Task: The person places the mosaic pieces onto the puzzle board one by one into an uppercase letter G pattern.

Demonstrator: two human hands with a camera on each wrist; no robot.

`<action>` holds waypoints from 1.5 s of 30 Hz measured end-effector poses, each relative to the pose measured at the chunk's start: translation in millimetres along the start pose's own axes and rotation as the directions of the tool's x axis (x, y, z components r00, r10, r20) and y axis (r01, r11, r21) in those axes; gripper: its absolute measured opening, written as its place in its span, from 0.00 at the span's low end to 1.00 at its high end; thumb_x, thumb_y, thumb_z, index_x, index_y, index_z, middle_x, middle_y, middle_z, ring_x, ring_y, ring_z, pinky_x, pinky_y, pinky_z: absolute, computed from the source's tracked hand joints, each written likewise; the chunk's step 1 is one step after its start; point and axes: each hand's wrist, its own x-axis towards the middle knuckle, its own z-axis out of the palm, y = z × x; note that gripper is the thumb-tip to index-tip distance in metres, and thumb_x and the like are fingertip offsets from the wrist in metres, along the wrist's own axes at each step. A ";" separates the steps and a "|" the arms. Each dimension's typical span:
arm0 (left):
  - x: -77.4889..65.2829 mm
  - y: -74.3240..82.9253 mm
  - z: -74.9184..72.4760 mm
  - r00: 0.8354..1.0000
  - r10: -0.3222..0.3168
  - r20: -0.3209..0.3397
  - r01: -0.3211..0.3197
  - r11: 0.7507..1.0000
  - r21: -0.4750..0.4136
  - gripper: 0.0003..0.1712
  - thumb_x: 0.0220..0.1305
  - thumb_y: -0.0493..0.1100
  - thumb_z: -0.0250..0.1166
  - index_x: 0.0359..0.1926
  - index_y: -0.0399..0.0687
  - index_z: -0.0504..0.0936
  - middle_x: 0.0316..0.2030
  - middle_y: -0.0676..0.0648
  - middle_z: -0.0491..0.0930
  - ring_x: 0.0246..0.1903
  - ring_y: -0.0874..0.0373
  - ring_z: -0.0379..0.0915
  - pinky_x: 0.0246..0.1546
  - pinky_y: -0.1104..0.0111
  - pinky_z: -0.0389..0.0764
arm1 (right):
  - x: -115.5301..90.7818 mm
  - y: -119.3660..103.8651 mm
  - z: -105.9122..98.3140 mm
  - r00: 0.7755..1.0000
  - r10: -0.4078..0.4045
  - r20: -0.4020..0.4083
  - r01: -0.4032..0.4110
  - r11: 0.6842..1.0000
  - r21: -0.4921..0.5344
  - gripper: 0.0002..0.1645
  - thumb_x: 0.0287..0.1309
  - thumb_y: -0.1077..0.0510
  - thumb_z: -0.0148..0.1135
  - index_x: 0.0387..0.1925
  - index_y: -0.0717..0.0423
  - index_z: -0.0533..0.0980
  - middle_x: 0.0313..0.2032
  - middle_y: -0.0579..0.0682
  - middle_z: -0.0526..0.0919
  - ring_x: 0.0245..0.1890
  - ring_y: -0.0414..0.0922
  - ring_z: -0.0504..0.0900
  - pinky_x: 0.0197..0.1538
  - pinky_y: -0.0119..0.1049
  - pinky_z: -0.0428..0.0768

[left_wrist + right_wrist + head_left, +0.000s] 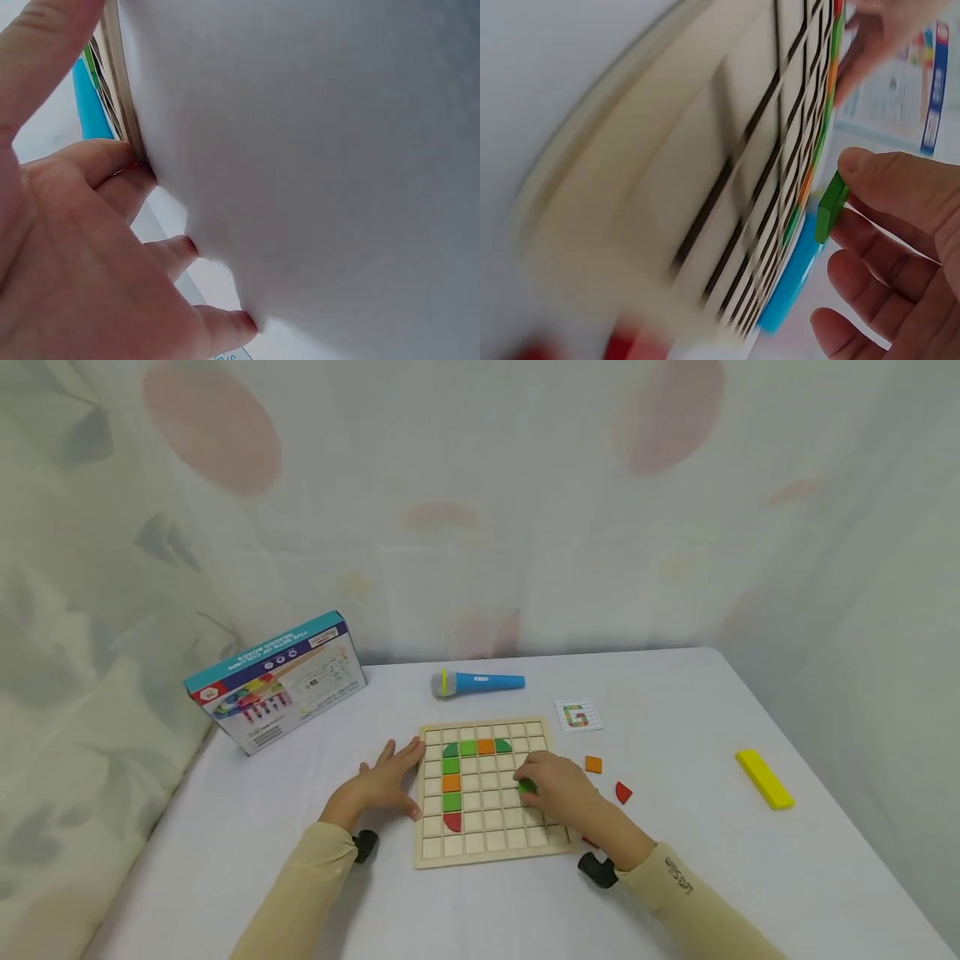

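On the white table lies a wooden grid board [492,860]. Green, orange and red tiles fill part of a row near its top and a column near its left side, with a red quarter-round tile [452,822] lowest in that column. My left hand [382,787] rests at the board's left edge, fingers spread, thumb and index finger against the frame. Between thumb and index finger my right hand [561,786] pinches a green tile [831,208] over the board's right half. The other fingers of that hand curl loosely below it in the right wrist view.
Right of the board lie a loose orange tile [593,764], a red quarter-round tile [623,792] and a pattern card [578,715]. A blue toy microphone [487,682] lies behind it. A box [288,685] stands at back left, a yellow block [764,779] at far right.
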 end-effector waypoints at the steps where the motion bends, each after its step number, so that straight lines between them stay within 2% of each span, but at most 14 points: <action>1: -0.6 0.0 -0.3 1.000 0.004 -0.002 -0.004 1.000 -0.004 0.69 0.28 0.51 0.78 0.72 0.51 0.47 0.72 0.49 0.40 0.69 0.40 0.23 0.54 0.30 0.31 | 4.3 -6.0 2.5 1.000 -0.025 0.006 0.025 1.000 -0.009 0.14 0.47 0.56 0.69 0.39 0.53 0.82 0.37 0.43 0.79 0.37 0.40 0.77 0.40 0.33 0.79; 6: -2.2 -0.5 -1.0 1.000 0.017 -0.006 -0.018 1.000 -0.011 0.68 0.30 0.51 0.78 0.72 0.50 0.48 0.72 0.48 0.40 0.69 0.39 0.23 0.54 0.29 0.31 | 20.8 -33.9 13.2 0.992 -0.097 0.078 0.100 0.994 -0.033 0.12 0.49 0.54 0.67 0.39 0.51 0.82 0.34 0.41 0.78 0.34 0.38 0.75 0.39 0.30 0.77; 11: -1.4 -0.7 -1.3 1.000 0.013 0.005 -0.013 1.000 -0.010 0.67 0.32 0.51 0.77 0.72 0.51 0.47 0.72 0.48 0.39 0.69 0.40 0.22 0.54 0.30 0.31 | 26.4 -53.5 20.3 0.983 -0.100 0.152 0.104 0.994 -0.019 0.12 0.49 0.54 0.67 0.38 0.48 0.82 0.33 0.38 0.78 0.34 0.37 0.74 0.41 0.31 0.75; 15: -0.9 -2.1 -1.3 1.000 0.018 0.003 -0.018 1.000 -0.009 0.67 0.31 0.51 0.77 0.72 0.51 0.47 0.72 0.48 0.40 0.69 0.39 0.23 0.54 0.29 0.31 | 27.1 -61.3 24.4 0.980 -0.095 0.174 0.096 0.995 0.002 0.12 0.49 0.55 0.67 0.39 0.46 0.81 0.32 0.37 0.78 0.33 0.36 0.72 0.40 0.32 0.74; 22: -0.2 -1.7 -1.1 1.000 0.012 -0.001 -0.012 1.000 -0.018 0.68 0.30 0.50 0.78 0.72 0.51 0.47 0.72 0.48 0.40 0.69 0.40 0.22 0.53 0.29 0.30 | 28.4 -65.8 28.9 0.983 -0.099 0.156 0.103 0.995 -0.019 0.12 0.50 0.54 0.66 0.39 0.45 0.80 0.34 0.37 0.79 0.33 0.36 0.72 0.41 0.32 0.74; 32: 0.1 -1.8 -0.4 1.000 0.010 -0.002 -0.010 1.000 -0.002 0.68 0.31 0.51 0.78 0.72 0.51 0.47 0.72 0.49 0.40 0.69 0.39 0.23 0.54 0.29 0.31 | 28.4 -66.2 31.6 0.988 -0.118 0.104 0.125 0.990 -0.067 0.11 0.47 0.53 0.69 0.36 0.47 0.81 0.32 0.39 0.79 0.34 0.38 0.74 0.37 0.31 0.74; 45: 0.0 -1.4 -0.6 1.000 0.004 -0.002 -0.004 1.000 -0.007 0.68 0.31 0.50 0.78 0.72 0.51 0.47 0.72 0.48 0.40 0.69 0.39 0.23 0.54 0.29 0.31 | 25.1 -66.8 29.0 0.988 -0.106 0.117 0.113 0.992 -0.057 0.11 0.51 0.51 0.66 0.38 0.46 0.82 0.34 0.39 0.78 0.34 0.38 0.74 0.34 0.30 0.73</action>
